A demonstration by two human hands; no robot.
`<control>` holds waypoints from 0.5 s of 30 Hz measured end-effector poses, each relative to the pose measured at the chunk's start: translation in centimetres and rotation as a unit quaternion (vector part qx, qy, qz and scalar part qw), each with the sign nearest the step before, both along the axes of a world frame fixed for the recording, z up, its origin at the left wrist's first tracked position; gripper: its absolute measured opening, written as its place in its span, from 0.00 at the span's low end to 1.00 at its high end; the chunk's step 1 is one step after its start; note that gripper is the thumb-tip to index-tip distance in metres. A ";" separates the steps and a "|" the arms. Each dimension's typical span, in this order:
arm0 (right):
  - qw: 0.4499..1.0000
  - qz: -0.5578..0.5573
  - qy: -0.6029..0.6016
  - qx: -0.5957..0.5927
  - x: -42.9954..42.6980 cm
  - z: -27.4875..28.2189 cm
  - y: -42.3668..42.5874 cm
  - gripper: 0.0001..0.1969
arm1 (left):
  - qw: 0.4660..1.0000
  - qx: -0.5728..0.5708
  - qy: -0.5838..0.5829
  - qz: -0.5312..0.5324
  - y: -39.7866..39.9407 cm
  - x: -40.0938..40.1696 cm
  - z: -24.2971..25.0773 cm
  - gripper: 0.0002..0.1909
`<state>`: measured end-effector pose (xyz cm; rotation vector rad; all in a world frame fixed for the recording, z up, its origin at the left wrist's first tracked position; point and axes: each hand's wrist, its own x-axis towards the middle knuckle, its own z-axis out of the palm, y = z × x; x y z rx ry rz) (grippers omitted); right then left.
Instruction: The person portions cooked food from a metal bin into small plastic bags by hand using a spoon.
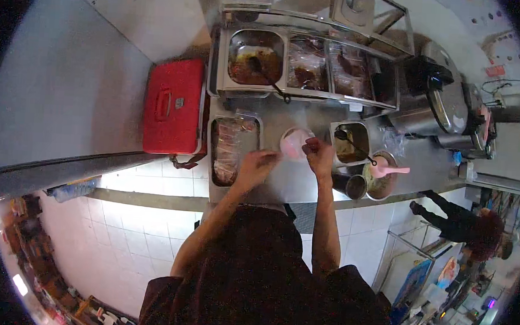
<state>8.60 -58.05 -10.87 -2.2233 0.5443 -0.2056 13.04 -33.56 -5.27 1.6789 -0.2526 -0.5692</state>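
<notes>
A small round container (294,143), whitish and pink, stands on the steel counter (269,114) between my hands. My left hand (260,161) is at its lower left, blurred, fingers together; whether it holds anything thin or clear cannot be told. My right hand (318,153) is at the container's right edge with its fingers curled; its grip is unclear. To the left lies a steel tray of plastic-wrapped food (227,151). Right of my right hand stands a steel pan (352,143) with a dark ladle in it. A pink scoop (387,169) rests on a round bowl (380,187).
Food pans (255,57) line the rear of the counter, some under plastic film. A red cooler box (174,108) stands left. A dark cup (355,186) is near the front edge, large metal cookers (442,106) at right. Another person (475,225) is farther off at right.
</notes>
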 end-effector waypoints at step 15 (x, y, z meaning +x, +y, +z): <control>0.997 0.019 -0.064 0.033 -2.7 8.8 4.0 0.16 | 0.994 -0.058 0.093 -0.015 -6.7 0.9 -1.8 0.11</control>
